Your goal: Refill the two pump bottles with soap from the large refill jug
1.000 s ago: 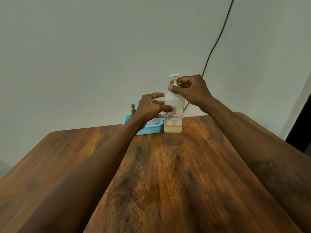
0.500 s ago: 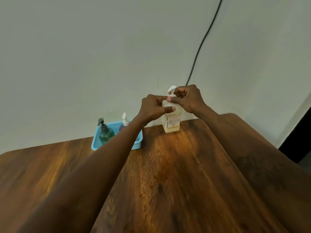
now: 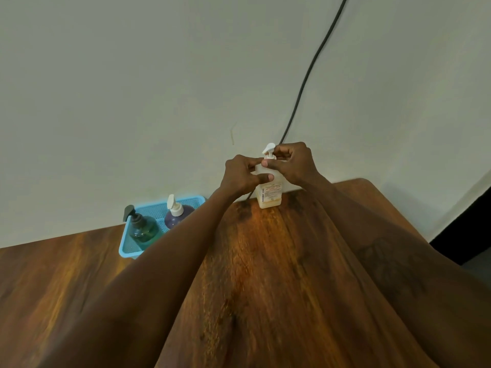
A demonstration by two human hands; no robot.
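A tall translucent pump bottle [image 3: 271, 193] with a printed label and a little yellowish liquid at its bottom stands upright at the far edge of the wooden table [image 3: 279, 274]. My left hand [image 3: 240, 173] grips its shoulder from the left. My right hand [image 3: 293, 163] pinches the collar under the white pump head [image 3: 269, 150]. A green pump bottle [image 3: 142, 226] with a dark pump and a purple pump bottle [image 3: 177, 216] with a white pump stand in a blue basket [image 3: 130, 248] at the left. No large jug is in view.
A pale wall rises directly behind the table. A black cable [image 3: 308, 75] runs down it to behind the tall bottle. The table's right corner [image 3: 372, 184] lies close to my right hand, with a dark opening [image 3: 467, 229] beyond it.
My left hand closed onto the tall bottle's shoulder and my right fingers settled on the pump collar. The view swung left and down, bringing the basket and its two bottles into sight.
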